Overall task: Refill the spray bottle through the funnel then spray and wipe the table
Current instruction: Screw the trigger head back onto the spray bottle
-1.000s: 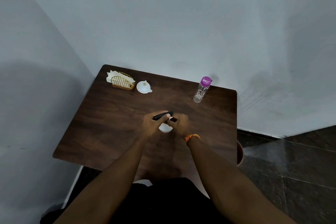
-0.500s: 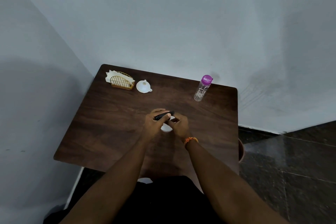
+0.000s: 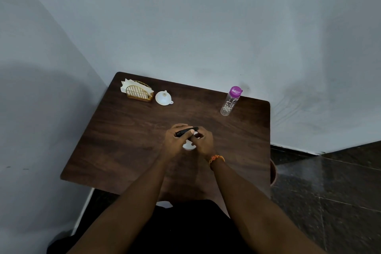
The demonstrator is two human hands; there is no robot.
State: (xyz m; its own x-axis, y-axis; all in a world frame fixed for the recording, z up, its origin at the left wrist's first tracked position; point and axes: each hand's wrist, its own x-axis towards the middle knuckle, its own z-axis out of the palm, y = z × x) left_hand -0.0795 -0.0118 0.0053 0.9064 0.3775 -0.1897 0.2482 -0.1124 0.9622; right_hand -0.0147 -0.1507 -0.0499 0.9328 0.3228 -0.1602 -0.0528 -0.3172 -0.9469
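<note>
A: Sprayer (image 3: 189, 139) mid-tabletop (image 3: 123, 140); left hand (image 3: 177, 138) is clamped on its black head, right hand (image 3: 203, 142) closed at the neck; white body peeks below, between them.

B: Unscrewing, likely; risks?

A: Bottle could twist or tip if the grip slips; funnel (image 3: 163, 98) lies well apart at the far edge beside the napkin holder (image 3: 137, 90); water bottle (image 3: 229, 101) stands far right, capped; a careless reach might knock it over.
</note>
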